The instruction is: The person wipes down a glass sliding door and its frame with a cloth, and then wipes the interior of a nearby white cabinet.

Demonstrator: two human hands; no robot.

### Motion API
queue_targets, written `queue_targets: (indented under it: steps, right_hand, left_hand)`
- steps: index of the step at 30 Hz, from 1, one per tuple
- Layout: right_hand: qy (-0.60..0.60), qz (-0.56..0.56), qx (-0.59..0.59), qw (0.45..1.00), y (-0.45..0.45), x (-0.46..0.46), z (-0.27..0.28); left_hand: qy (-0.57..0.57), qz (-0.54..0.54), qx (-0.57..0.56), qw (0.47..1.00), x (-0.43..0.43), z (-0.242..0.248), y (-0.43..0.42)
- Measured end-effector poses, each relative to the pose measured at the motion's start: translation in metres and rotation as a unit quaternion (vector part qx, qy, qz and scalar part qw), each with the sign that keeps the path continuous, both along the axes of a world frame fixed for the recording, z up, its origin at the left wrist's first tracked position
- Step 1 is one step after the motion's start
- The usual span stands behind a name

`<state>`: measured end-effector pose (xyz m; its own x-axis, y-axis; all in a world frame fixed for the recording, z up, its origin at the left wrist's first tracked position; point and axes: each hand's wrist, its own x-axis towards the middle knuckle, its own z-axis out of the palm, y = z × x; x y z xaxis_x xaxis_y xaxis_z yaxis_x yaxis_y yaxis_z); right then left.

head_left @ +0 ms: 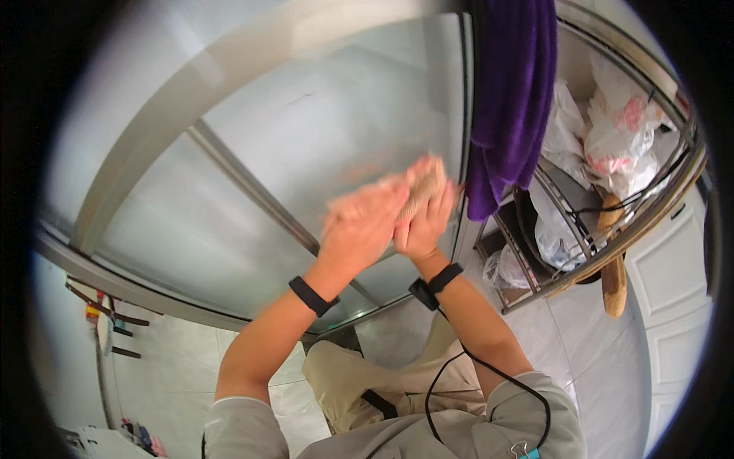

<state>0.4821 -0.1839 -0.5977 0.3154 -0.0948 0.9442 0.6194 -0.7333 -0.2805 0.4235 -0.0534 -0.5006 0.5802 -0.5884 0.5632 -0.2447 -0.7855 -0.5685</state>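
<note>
A crumpled beige and pink cloth (425, 186) is bunched between my two hands, in front of a frosted glass door panel (367, 103). My left hand (364, 221) is blurred by motion; its fingers close over the cloth's left side. From the right, my right hand (427, 224) grips the same cloth. Whether the cloth presses on the glass cannot be told. Each wrist wears a black band, and a cable runs from the right one.
A purple towel (510, 103) hangs along the door's right edge. Beside it stands a metal rack (565, 212) with plastic bags (622, 137) and a wooden handle (613, 281). White cabinet doors (671, 258) are at far right. A grey metal bar (252, 183) crosses the door.
</note>
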Motion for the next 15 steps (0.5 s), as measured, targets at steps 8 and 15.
queue_targets:
  steps: [8, 15]
  right_hand:
    - [0.078, 0.068, 0.165, 0.981, -0.005, 0.006, -0.014]
    - [0.078, 0.049, 0.241, 0.966, -0.004, -0.003, -0.050]
  left_hand:
    - [-0.023, -0.073, 0.029, 0.997, 0.026, -0.010, -0.040]
    - [0.151, -0.086, -0.063, 0.983, 0.016, -0.048, -0.043]
